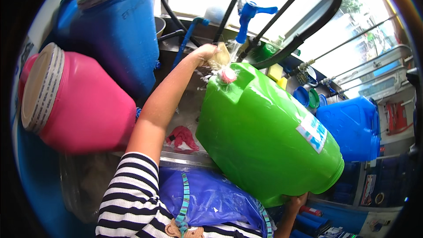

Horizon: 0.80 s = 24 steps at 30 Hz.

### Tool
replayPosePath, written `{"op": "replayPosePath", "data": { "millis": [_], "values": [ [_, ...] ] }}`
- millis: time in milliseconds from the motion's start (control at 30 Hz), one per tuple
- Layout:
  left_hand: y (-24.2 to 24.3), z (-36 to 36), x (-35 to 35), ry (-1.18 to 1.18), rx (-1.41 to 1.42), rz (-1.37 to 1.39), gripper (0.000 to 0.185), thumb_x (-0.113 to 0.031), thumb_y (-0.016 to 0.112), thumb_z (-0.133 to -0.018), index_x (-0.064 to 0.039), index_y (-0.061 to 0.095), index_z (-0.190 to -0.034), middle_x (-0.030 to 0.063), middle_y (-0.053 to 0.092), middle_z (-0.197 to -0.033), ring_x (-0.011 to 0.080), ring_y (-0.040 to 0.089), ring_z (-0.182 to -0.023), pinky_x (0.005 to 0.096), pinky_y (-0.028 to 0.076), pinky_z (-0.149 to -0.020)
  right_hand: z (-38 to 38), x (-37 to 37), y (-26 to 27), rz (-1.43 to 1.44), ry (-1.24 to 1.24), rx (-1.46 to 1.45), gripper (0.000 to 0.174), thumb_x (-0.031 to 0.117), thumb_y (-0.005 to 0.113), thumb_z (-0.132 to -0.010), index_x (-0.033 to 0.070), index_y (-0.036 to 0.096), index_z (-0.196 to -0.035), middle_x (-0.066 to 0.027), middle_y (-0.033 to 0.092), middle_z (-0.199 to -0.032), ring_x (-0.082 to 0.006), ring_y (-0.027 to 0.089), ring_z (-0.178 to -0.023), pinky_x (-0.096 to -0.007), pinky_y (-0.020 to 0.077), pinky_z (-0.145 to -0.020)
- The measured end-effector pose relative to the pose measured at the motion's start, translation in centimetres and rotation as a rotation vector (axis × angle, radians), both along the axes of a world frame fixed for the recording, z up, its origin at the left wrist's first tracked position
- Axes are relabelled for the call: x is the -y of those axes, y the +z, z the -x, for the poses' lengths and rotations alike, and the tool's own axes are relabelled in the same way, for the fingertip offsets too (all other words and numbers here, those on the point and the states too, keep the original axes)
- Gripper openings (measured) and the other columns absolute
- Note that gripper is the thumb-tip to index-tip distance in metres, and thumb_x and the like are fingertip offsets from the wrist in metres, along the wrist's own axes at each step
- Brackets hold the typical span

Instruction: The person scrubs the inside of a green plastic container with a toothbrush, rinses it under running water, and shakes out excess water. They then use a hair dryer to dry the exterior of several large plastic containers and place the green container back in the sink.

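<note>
A large green plastic water container lies tilted across the metal sink, its open neck end toward the lower right. My left hand grips a yellowish sponge or cloth beside the container's upper left corner, near its red-and-white spigot cap. Water splashes there from the blue-handled faucet. Beneath the container's lower right end, my right hand holds its edge; most of its fingers are hidden. A wet red cloth lies in the sink.
At left stand a pink container with a lid and a blue container. Another blue container is at right. Yellow sponges, coloured caps and a looping black hose are behind the green container.
</note>
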State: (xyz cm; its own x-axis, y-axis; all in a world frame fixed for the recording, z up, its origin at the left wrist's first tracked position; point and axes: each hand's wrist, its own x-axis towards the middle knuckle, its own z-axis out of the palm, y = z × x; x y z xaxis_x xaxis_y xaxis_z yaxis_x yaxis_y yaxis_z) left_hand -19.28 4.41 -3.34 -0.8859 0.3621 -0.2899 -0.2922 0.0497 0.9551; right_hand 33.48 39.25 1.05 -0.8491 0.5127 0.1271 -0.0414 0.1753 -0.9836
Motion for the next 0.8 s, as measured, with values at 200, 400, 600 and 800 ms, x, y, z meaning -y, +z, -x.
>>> {"op": "replayPosePath", "data": {
  "millis": [200,400,600,800],
  "values": [
    [0.1,3.6,-2.7,0.117,-0.262,-0.112,0.037,-0.029,0.066,-0.085,-0.003,0.058,-0.111,0.004,0.063,-0.088,0.0131,0.057,-0.072,0.0273,0.047,-0.062,-0.3,-0.3,-3.5,-0.191,-0.041,-0.011,0.04,0.022,0.066,-0.084,-0.001,0.053,-0.114,-0.0099,0.059,-0.096,-0.0163,0.059,-0.07,-0.0283,0.0488,-0.057],
    [3.9,-11.1,1.4,0.048,-0.563,-0.187,0.03,-0.022,0.049,-0.093,0.003,0.063,-0.103,0.0084,0.065,-0.098,0.0145,0.058,-0.094,0.0273,0.043,-0.088,1.2,-0.1,-5.4,-0.328,0.03,-0.137,0.018,0.013,0.058,-0.088,-0.002,0.062,-0.097,-0.0127,0.055,-0.105,-0.0173,0.06,-0.07,-0.0247,0.0476,-0.051],
    [7.4,-12.5,2.3,-0.152,-0.435,-0.4,0.036,-0.027,0.053,-0.094,0.002,0.06,-0.115,0.0062,0.065,-0.104,0.0115,0.058,-0.096,0.0244,0.043,-0.086,3.0,2.5,-5.6,0.015,-0.035,-0.127,0.026,0.021,0.058,-0.088,-0.002,0.057,-0.1,-0.0111,0.059,-0.091,-0.0146,0.056,-0.059,-0.0247,0.045,-0.048],
    [9.1,-10.6,3.7,-0.33,-0.42,-0.36,0.035,-0.03,0.064,-0.089,-0.002,0.061,-0.112,0.0048,0.064,-0.103,0.0114,0.058,-0.098,0.0266,0.045,-0.089,3.3,4.2,-5.5,0.107,0.007,-0.073,0.026,0.017,0.057,-0.08,0.001,0.054,-0.1,-0.007,0.056,-0.069,-0.0144,0.051,-0.05,-0.025,0.0413,-0.043]
  ]
}}
